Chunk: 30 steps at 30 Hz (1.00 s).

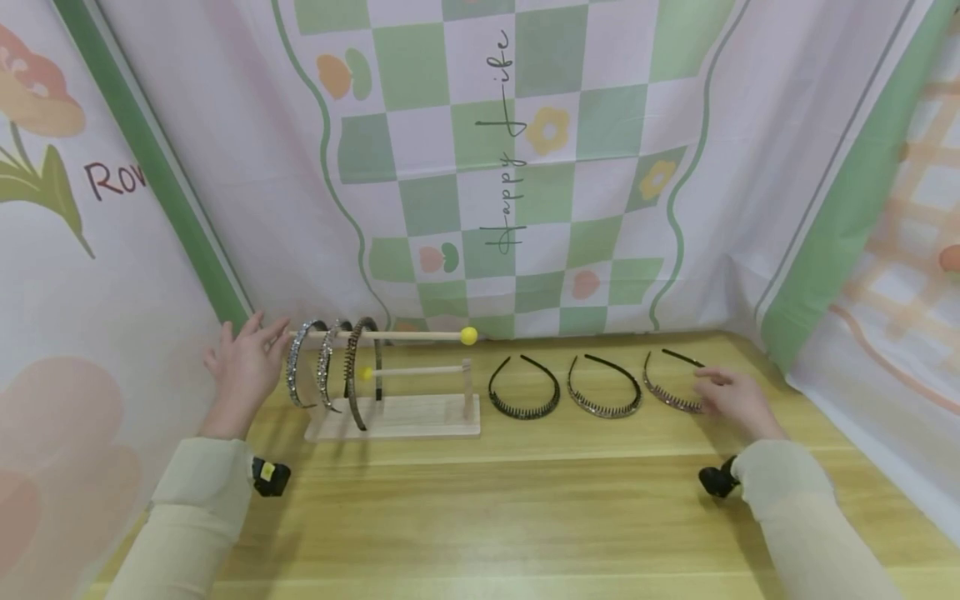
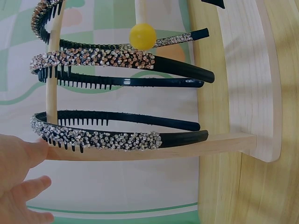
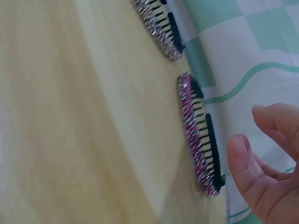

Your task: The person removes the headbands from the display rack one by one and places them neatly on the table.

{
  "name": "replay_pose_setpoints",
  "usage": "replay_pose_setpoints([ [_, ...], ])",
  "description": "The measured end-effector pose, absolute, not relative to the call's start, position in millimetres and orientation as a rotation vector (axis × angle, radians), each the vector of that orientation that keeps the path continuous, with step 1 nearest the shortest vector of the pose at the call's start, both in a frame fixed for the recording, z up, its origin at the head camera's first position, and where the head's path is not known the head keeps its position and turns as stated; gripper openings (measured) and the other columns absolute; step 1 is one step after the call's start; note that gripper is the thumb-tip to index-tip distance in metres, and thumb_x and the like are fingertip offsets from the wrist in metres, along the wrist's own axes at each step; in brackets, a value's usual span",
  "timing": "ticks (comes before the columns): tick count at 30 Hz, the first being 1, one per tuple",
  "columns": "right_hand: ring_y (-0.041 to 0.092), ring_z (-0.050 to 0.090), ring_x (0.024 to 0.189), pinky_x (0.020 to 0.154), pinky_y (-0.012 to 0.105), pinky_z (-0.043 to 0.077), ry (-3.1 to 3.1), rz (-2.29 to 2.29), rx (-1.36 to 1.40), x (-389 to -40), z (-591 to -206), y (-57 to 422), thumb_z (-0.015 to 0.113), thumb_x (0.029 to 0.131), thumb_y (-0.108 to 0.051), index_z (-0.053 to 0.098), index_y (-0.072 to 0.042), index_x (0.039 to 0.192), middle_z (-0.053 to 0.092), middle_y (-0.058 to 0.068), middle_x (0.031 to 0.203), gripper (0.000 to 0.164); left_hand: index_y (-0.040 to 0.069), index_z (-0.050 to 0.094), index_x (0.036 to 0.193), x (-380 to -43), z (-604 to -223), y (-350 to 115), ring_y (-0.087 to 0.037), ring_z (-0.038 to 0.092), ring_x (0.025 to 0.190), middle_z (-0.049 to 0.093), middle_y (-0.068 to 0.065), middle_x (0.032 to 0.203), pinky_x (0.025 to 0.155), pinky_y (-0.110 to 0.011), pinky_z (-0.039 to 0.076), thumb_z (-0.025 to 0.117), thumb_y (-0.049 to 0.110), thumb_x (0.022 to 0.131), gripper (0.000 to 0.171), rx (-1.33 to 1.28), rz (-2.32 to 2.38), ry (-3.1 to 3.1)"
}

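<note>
Lying at right end of row on bench, pink-glittered headband — right hand just beside it, thumb and fingers parted, nothing held. Likely best: pinch plain black end, clear of comb teeth. Left hand, fingers spread, touches wooden stand by end of rod — probably useful brace. Headband curved, glitter grainy; inner teeth stiff-looking, black. Stand pale; rod slim, tipped with yellow ball.

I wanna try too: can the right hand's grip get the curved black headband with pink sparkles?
Probably yes: the right hand's grip is empty and right beside that headband, with nothing visible in between.
</note>
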State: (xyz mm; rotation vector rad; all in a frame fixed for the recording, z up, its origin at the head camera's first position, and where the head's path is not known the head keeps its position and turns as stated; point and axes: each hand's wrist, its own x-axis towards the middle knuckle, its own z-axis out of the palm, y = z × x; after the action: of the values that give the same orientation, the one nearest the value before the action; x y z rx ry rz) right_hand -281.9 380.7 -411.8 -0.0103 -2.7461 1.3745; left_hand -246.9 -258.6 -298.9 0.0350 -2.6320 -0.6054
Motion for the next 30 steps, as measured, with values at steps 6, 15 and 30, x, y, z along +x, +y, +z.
replay_pose_setpoints([
  [6, 0.024, 0.064, 0.085, 0.088, 0.057, 0.04, -2.737, 1.4, 0.031, -284, -390, 366, 0.051, 0.094, -0.036, 0.036, 0.005, 0.135, 0.047, 0.034, 0.122, 0.06, 0.005, 0.049, 0.13, -247, -299, -259, -0.054, 0.001, 0.129, 0.022, -0.023, 0.146, 0.092, -0.074, -0.005, 0.048, 0.022, 0.097, 0.037, 0.04, -0.606, -2.637],
  [15, 0.011, 0.062, 0.083, 0.092, 0.057, 0.037, -2.707, 1.451, 0.108, -285, -354, 340, 0.052, 0.093, -0.037, 0.032, 0.002, 0.138, 0.041, 0.03, 0.131, 0.063, 0.006, 0.048, 0.131, -247, -299, -259, -0.053, -0.001, 0.13, 0.02, -0.022, 0.147, 0.093, -0.073, -0.007, 0.047, 0.024, 0.097, 0.038, 0.047, -0.601, -2.653],
  [30, 0.006, 0.06, 0.082, 0.083, 0.034, 0.05, -2.62, 1.478, 0.234, -292, -297, 292, 0.058, 0.09, -0.035, 0.036, -0.002, 0.137, 0.043, 0.023, 0.131, 0.062, 0.006, 0.048, 0.131, -247, -298, -259, -0.054, 0.0, 0.129, 0.021, -0.023, 0.146, 0.093, -0.073, -0.006, 0.047, 0.023, 0.097, 0.037, 0.04, -0.596, -2.652],
])
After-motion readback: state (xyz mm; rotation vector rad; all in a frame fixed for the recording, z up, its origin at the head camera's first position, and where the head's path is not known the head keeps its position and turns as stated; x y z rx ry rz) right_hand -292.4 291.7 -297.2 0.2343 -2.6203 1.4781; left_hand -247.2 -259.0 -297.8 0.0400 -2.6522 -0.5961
